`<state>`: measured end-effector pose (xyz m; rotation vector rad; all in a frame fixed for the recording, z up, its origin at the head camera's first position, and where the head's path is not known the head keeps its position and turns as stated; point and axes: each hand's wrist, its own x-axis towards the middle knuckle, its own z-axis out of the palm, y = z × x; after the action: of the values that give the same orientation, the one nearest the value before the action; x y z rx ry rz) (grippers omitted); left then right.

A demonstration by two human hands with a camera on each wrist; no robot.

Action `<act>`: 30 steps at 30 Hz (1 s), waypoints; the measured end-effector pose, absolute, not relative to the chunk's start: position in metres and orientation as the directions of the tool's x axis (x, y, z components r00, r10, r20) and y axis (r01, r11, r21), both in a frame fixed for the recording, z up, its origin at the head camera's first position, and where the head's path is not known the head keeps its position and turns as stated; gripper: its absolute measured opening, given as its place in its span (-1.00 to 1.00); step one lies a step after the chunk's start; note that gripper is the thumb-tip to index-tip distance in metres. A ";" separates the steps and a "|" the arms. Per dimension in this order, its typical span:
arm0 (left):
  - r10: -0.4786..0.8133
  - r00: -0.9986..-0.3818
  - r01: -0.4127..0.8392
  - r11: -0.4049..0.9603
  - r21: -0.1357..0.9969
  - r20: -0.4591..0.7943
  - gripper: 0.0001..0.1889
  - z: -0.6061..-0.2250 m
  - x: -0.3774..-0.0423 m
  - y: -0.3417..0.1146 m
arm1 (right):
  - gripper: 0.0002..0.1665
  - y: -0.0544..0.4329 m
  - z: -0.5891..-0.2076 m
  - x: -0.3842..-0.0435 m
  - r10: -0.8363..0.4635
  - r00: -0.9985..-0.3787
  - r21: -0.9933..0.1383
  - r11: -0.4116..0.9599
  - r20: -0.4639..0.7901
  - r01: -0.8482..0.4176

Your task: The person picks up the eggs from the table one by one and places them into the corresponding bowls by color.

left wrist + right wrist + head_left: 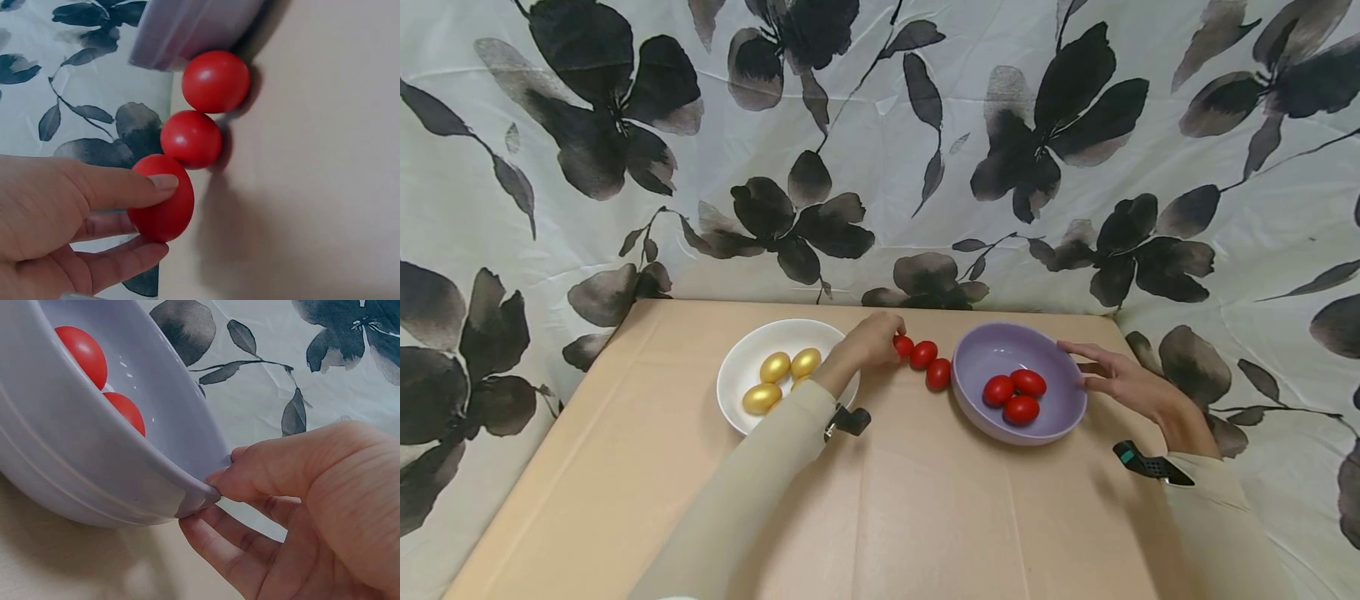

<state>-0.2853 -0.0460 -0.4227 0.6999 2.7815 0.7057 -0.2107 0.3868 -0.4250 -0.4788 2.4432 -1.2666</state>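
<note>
My left hand (871, 340) pinches a red egg (164, 203) between thumb and fingers, just right of the white dish. Two more red eggs, a middle one (922, 355) and one by the bowl (937, 375), lie in a line between that hand and the purple bowl (981, 346). Thumb at the rim and fingers against the outside, my right hand (1127, 385) grips the bowl's right edge. Three red eggs (1021, 410) sit together inside the bowl; the right wrist view shows only two of them.
Several golden eggs (762, 398) lie in the white dish (733, 367), partly hidden by my left forearm. The tan tabletop (925, 500) stretches toward me. A floral cloth (925, 167) hangs behind the table's far edge and along its sides.
</note>
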 end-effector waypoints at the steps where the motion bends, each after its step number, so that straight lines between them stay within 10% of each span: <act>1: 0.494 -0.868 0.407 0.767 0.496 -0.051 -0.62 -0.422 -0.285 -0.046 | -0.22 0.387 -0.425 -0.211 -0.446 -0.883 -0.829 0.543 -0.147 -0.136; 30: 0.517 -0.850 0.458 0.631 0.627 0.101 -0.61 -0.402 -0.257 -0.030 | -0.22 0.386 -0.423 -0.208 -0.437 -0.887 -0.807 0.572 -0.146 -0.149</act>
<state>-0.2568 -0.0297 -0.4018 0.8261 2.7558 1.0208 -0.2078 0.3863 -0.4231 -0.4793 2.4776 -1.2260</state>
